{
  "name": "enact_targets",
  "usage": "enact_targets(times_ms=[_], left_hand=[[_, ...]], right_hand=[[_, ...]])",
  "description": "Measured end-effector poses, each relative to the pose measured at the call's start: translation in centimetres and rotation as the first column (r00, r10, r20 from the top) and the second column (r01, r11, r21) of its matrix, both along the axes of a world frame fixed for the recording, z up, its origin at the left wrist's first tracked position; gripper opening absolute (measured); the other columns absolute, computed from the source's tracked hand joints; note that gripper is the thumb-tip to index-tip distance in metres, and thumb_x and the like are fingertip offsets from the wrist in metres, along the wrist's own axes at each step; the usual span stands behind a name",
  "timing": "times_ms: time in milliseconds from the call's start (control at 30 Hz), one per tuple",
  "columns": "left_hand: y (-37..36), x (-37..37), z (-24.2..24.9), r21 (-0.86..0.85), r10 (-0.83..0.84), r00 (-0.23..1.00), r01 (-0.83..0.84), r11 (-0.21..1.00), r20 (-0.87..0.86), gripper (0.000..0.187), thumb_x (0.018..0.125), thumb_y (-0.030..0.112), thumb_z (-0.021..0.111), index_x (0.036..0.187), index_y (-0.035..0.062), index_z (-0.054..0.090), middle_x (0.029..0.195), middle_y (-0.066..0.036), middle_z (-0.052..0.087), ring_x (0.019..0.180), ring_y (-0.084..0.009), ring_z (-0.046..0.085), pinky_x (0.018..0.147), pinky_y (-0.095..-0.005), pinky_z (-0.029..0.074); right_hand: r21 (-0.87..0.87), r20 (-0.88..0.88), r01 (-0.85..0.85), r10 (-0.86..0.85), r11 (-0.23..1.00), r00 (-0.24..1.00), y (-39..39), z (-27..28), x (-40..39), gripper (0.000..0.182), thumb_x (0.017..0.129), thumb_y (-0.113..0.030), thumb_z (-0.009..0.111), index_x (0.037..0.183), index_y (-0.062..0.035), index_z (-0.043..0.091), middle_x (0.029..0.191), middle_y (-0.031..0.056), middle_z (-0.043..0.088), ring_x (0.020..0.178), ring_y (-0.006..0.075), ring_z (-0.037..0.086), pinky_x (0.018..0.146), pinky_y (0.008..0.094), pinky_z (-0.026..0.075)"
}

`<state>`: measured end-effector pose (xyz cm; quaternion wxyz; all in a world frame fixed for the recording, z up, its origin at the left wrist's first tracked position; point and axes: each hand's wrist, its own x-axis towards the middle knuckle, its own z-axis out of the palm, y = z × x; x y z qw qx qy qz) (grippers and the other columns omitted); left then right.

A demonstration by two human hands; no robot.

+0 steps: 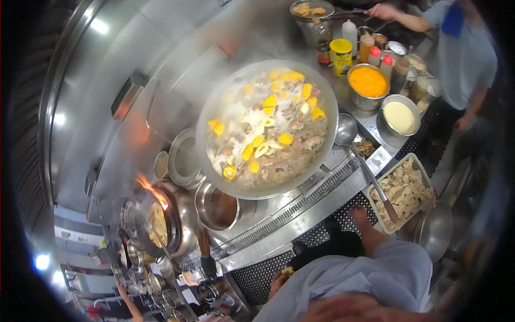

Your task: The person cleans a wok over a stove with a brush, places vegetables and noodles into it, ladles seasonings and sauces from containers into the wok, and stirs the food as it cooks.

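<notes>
My left hand (278, 280) is low in front of my white shirt, its fingers closed around a small yellow piece (288, 271) whose kind I cannot make out. My right hand (358, 213) hangs beside the counter's front edge, left of a pale tray (383, 219) of cut whitish chunks (403, 188). Its fingers are small and blurred. A long ladle (370, 174) with a wooden grip lies across the counter edge, its end over the tray. Beyond stands a large steaming pot (332, 155) with corn pieces (247, 152), pale slices and brownish chunks in cloudy liquid.
Flames (153, 190) rise beside a tilted wok (182, 220) at left. A steel pot (199, 206) of brown liquid stands nearby. Right of the big pot are an orange-filled pot (368, 102), a cream-filled bowl (381, 122) and several bottles. Another person (466, 53) holds a pan handle.
</notes>
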<state>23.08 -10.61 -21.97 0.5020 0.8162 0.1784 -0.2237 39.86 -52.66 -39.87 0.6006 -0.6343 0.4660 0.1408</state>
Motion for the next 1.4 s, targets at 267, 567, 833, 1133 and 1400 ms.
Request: enact_targets(times_ms=[267, 567, 833, 1133, 1400], left_hand=[[-2.1, 10.3, 0.9, -0.039, -0.201, 0.976, 0.205, 0.978, 0.086, 0.034, 0.082, 0.016, 0.070, 0.109, -0.0018, 0.058, 0.093, -0.015, 0.068, 0.079, -0.0223, 0.066, 0.071, -0.0304, 0.052], [-2.2, 11.6, 6.4, 0.099, -0.607, 0.697, 0.622, 0.777, 0.382, 0.035, 0.078, 0.020, 0.068, 0.104, -0.0011, 0.057, 0.090, -0.021, 0.064, 0.084, -0.0388, 0.063, 0.071, -0.0425, 0.050], [4.1, 5.2, 8.9, 0.165, -0.655, 0.582, 0.674, 0.720, 0.482, 0.034, 0.079, 0.021, 0.064, 0.104, -0.0012, 0.058, 0.097, -0.022, 0.061, 0.091, -0.0397, 0.059, 0.078, -0.0448, 0.048], [11.2, -2.6, 9.3, 0.163, -0.503, 0.701, 0.495, 0.853, 0.505, 0.039, 0.079, 0.022, 0.067, 0.112, 0.0022, 0.060, 0.098, -0.020, 0.062, 0.091, -0.0365, 0.061, 0.078, -0.0415, 0.049], [17.9, -10.5, 9.6, 0.213, -0.521, 0.771, 0.475, 0.854, 0.368, 0.034, 0.081, 0.021, 0.068, 0.110, 0.0020, 0.061, 0.092, -0.018, 0.064, 0.081, -0.0304, 0.063, 0.072, -0.0358, 0.050]], right_hand=[[0.232, 0.221, -0.723, 0.689, 0.650, 0.690, 11.8, 10.5, -4.0, 0.054, 0.091, -0.052, 0.050, 0.104, -0.0026, 0.067, 0.090, 0.0132, 0.070, 0.071, 0.0210, 0.067, 0.062, 0.0332, 0.054], [-0.067, 0.376, -0.642, 0.616, 0.764, 0.693, 23.5, 22.9, -7.8, 0.056, 0.096, -0.051, 0.042, 0.109, -0.0005, 0.062, 0.077, 0.0117, 0.064, 0.062, 0.0179, 0.062, 0.058, 0.0318, 0.050], [-0.241, 0.334, -0.401, 0.464, 0.884, 0.821, 32.2, 26.5, -16.8, 0.046, 0.097, -0.043, 0.045, 0.106, -0.0011, 0.063, 0.080, 0.0137, 0.065, 0.066, 0.0203, 0.063, 0.061, 0.0340, 0.050], [-0.472, 0.480, -0.450, 0.649, 0.758, 0.591, 38.8, 22.3, -20.8, 0.036, 0.097, -0.029, 0.041, 0.098, 0.0000, 0.061, 0.085, 0.0213, 0.064, 0.079, 0.0361, 0.064, 0.073, 0.0411, 0.049], [0.073, 0.524, -0.610, 0.489, 0.789, 0.697, 44.2, 21.5, -27.4, 0.030, 0.096, -0.025, 0.040, 0.093, -0.0019, 0.059, 0.068, 0.0112, 0.059, 0.055, 0.0194, 0.060, 0.048, 0.0312, 0.046]])
